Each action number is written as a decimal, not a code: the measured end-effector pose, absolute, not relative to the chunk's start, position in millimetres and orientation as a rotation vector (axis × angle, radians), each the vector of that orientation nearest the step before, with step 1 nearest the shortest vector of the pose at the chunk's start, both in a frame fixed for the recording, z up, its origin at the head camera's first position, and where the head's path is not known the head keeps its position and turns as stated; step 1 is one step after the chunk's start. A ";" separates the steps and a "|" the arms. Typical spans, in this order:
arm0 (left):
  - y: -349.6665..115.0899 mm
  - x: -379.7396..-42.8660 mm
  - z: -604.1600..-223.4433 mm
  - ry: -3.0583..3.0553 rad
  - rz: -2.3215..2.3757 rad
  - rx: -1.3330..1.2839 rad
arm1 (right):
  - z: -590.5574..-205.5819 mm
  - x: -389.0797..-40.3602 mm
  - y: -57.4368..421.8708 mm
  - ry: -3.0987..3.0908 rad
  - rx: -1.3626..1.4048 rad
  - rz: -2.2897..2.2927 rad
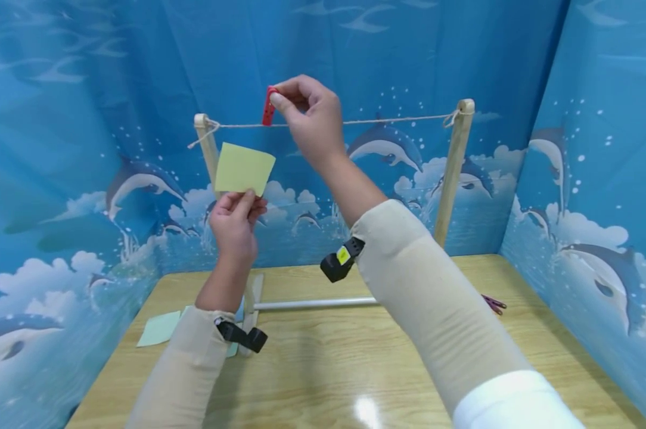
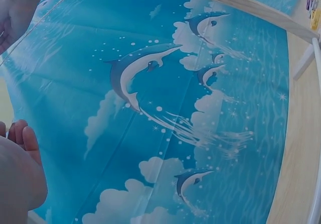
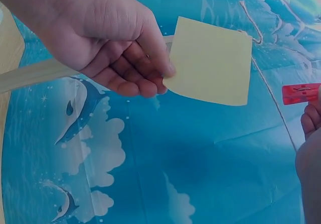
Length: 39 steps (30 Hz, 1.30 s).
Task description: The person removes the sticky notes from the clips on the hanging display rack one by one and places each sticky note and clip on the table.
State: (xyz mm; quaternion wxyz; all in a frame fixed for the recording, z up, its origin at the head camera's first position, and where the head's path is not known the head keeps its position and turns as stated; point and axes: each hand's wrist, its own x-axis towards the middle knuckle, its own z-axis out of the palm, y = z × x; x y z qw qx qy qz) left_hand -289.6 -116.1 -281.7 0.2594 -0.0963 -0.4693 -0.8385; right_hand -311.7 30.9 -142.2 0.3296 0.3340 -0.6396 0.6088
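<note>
My left hand (image 1: 236, 223) pinches the lower edge of a yellow paper square (image 1: 244, 168) between thumb and fingers. That paper is held up just below the string (image 1: 398, 120), near its left end. Above it, my right hand (image 1: 314, 116) pinches a red clothespin (image 1: 269, 106), whose lower end overlaps the string in the head view. In the right wrist view the clothespin (image 3: 301, 94) appears apart from both the string and the paper (image 3: 210, 61). Only part of the left hand (image 2: 22, 171) shows in the left wrist view, with the paper mostly cut off.
Two wooden posts (image 1: 454, 173) hold the string, with a pale rod (image 1: 314, 303) between them low down. Green paper sheets (image 1: 159, 328) lie on the wooden table (image 1: 323, 381) at left. Clothespins (image 1: 493, 303) lie at right, partly behind the right sleeve. A dolphin-print curtain (image 1: 387, 53) surrounds the table.
</note>
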 end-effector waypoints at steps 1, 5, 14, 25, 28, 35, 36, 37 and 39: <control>-116.7 -288.5 -282.1 -1.283 -2.267 -0.268 | -143.4 -310.3 32.9 -1.664 0.890 1.593; -120.3 -284.6 -284.1 -1.348 -2.251 -0.293 | -149.4 -301.6 41.4 -1.654 0.949 1.568; -127.4 -278.1 -285.3 -1.472 -2.213 -0.247 | -165.4 -288.3 56.1 -1.872 0.947 1.525; -139.4 -266.1 -289.9 -1.502 -2.156 -0.266 | -198.2 -276.0 71.8 -2.055 0.977 1.436; -141.0 -262.1 -289.9 -1.496 -2.164 -0.287 | -205.1 -272.6 76.6 -2.070 0.956 1.451; -145.5 -253.5 -291.9 -1.507 -2.199 -0.270 | -218.9 -263.9 88.3 -2.037 0.932 1.482; -146.6 -252.2 -292.1 -1.517 -2.210 -0.253 | -221.1 -262.5 90.7 -2.020 0.934 1.489; -147.6 -250.7 -292.2 -1.532 -2.216 -0.236 | -223.5 -261.3 93.3 -2.003 0.935 1.488; -149.7 -247.7 -292.5 -1.559 -2.229 -0.203 | -229.0 -259.0 99.7 -1.960 0.945 1.507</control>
